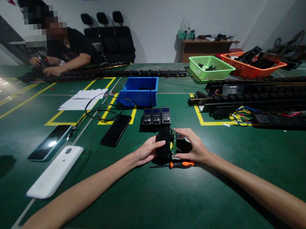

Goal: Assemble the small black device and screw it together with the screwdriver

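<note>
Both hands rest on a small black module (163, 145) that lies on the green table (153, 198), near the middle of the scene. The left hand (145, 152) is curled around the left side of the module, its fingers on top, and it holds the black housing. The right hand (192, 147) is bent over the right part, where a green circuit board (174, 143) stands out of the housing; its fingers lie across the top and the thumb is at the near side, so it grips this part.

Just near the hands an orange-handled screwdriver (181, 164) lies on the table. A little farther, three black modules with small displays (156, 116) stand side by side. To the left lie a black phone (116, 130) and a white device (56, 171). Farther behind is a blue bin (140, 91). At the far left, another person (67, 50) works at the table.
</note>
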Motion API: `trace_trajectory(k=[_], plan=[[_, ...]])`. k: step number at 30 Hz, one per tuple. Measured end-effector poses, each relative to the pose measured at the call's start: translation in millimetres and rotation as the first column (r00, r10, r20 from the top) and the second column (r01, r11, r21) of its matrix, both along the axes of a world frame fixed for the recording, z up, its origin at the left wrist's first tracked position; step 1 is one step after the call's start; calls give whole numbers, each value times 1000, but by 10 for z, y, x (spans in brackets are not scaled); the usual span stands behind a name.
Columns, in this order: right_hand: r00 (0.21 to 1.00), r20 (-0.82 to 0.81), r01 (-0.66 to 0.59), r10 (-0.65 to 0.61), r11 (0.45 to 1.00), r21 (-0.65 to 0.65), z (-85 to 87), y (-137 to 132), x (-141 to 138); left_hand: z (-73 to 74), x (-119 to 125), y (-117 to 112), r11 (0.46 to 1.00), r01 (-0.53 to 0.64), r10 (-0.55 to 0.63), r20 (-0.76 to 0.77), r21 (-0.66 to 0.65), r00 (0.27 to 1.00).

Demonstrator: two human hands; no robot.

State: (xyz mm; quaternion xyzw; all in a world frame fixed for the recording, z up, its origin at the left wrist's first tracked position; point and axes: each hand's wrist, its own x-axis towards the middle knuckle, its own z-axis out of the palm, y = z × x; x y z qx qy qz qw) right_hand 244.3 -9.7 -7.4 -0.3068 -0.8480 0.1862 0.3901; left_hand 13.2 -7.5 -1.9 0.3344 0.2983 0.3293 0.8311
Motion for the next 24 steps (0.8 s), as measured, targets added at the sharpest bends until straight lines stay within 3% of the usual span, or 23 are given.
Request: trace_trajectory(k=[7,12,16,24], plan=[[1000,-30,-5,6,998,61,-1,-12,-2,59,3,-8,997,-37,38,7,-66,999],[995,-96,28,-19,995,92,-24,-18,8,-3,-20,23,989,-76,83,51,-127,995],[987,-152,69,-52,992,105,-42,-24,25,-59,-65,80,969,-51,81,113,-243,990],[985,-165,71,-52,991,110,-35,-35,30,44,-52,91,967,-8,55,181,-254,982]])
